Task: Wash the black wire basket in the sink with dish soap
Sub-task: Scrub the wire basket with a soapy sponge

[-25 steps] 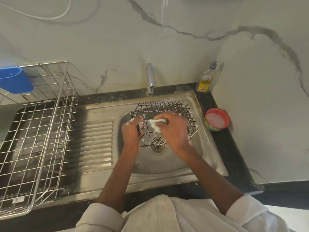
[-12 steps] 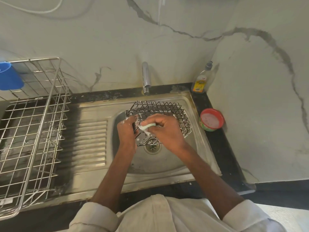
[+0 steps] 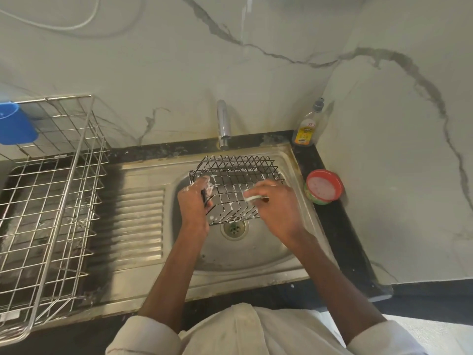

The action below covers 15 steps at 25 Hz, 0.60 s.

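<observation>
The black wire basket (image 3: 238, 180) stands tilted in the steel sink (image 3: 256, 249), above the drain, with streaks of white foam on its wires. My left hand (image 3: 194, 203), foamy, grips the basket's left edge. My right hand (image 3: 276, 203) holds a soapy white scrub pad (image 3: 252, 197) against the basket's right part. The dish soap bottle (image 3: 307, 126) stands in the back right corner of the counter, beside the wall.
A tap (image 3: 223, 124) hangs over the sink's back rim. A red tub of pink soap paste (image 3: 323, 187) sits on the black counter to the right. A steel dish rack (image 3: 48, 201) with a blue cup (image 3: 15, 126) fills the left side, past the ribbed drainboard (image 3: 138, 226).
My right hand has slid the scrub pad from the basket's left part, near my left hand, over to its right part. My left hand keeps its grip.
</observation>
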Motion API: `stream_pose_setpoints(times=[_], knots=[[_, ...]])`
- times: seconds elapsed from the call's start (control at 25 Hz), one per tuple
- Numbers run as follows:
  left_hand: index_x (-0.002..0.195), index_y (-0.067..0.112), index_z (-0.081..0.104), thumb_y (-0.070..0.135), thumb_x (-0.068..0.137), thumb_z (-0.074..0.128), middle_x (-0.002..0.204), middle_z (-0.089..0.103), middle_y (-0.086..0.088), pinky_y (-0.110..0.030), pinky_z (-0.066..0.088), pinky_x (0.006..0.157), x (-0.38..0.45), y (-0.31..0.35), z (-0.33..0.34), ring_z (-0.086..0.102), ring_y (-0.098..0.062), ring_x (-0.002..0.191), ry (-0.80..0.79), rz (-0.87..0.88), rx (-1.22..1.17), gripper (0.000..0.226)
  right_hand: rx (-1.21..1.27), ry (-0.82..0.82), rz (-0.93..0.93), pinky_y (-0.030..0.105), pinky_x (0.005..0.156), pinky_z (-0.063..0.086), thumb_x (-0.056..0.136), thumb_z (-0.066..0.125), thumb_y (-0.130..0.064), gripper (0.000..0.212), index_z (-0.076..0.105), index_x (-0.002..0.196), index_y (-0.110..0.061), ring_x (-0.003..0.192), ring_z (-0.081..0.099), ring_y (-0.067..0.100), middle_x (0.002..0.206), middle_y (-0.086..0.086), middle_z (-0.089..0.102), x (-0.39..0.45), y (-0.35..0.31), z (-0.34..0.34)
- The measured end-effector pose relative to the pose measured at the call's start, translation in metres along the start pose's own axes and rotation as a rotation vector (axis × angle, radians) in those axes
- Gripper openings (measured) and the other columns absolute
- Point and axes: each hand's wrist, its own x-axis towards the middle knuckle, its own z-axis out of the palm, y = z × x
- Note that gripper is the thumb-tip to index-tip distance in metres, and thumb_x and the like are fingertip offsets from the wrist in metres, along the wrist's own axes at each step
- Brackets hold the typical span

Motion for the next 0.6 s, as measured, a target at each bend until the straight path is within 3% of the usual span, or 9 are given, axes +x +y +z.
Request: stream_pose_setpoints(times=[0.12,0.24,0.28,0.4,0.52,0.6], knots=[[0.093,0.019,0.076,0.015,0.099,0.069,0.074,0.069,0.001,-0.019,0.042,0.048,-0.002,0.000,-0.002,0.051,-0.008,0.057,0.010,-0.012,0.001,0.010,0.065,0.086,0.161,0.013,0.070,0.054,0.082,0.078,-0.004,0.025,0.084,0.094,-0.025,0.079,0.071,0.001,0.093,-0.012,0.079,0.017,0.021,-0.013],[0.096,0.018,0.076,0.019,0.100,0.069,0.070,0.069,0.003,-0.020,0.042,0.049,-0.003,0.001,-0.007,0.051,-0.008,0.057,0.006,-0.016,0.000,0.008,-0.041,0.228,0.423,0.035,0.084,0.061,0.079,0.078,-0.011,0.020,0.084,0.093,-0.023,0.086,0.075,0.017,0.092,-0.002,0.081,0.036,0.057,-0.033],[0.094,0.019,0.076,0.020,0.100,0.069,0.069,0.069,0.004,-0.020,0.043,0.049,-0.005,0.001,-0.007,0.051,-0.008,0.057,0.006,-0.019,-0.003,0.009,-0.050,0.260,0.454,0.035,0.081,0.060,0.081,0.078,-0.012,0.019,0.084,0.096,-0.022,0.086,0.075,0.019,0.094,0.002,0.081,0.040,0.057,-0.034],[0.085,0.022,0.071,0.019,0.101,0.066,0.057,0.066,0.010,-0.023,0.040,0.052,-0.014,0.002,-0.003,0.049,-0.009,0.054,-0.024,-0.006,-0.032,0.017,-0.165,0.230,0.320,0.007,0.060,0.041,0.088,0.070,-0.004,0.026,0.082,0.107,-0.018,0.082,0.066,0.010,0.106,0.001,0.078,0.040,0.024,-0.018],[0.069,0.025,0.066,0.026,0.104,0.062,0.053,0.061,0.009,-0.025,0.037,0.052,-0.023,0.005,0.004,0.049,-0.005,0.046,-0.067,0.040,-0.012,0.036,-0.216,0.107,0.103,0.012,0.070,0.042,0.091,0.070,-0.003,0.030,0.080,0.111,-0.022,0.089,0.067,0.009,0.113,-0.002,0.074,0.026,-0.021,0.009],[0.059,0.029,0.072,0.034,0.107,0.058,0.056,0.059,0.005,-0.027,0.037,0.054,-0.024,0.006,0.004,0.049,-0.008,0.049,-0.084,0.070,0.011,0.050,-0.023,0.029,-0.030,0.013,0.068,0.050,0.089,0.075,-0.003,0.025,0.082,0.106,-0.021,0.079,0.069,0.004,0.104,-0.005,0.077,0.017,-0.046,0.020]])
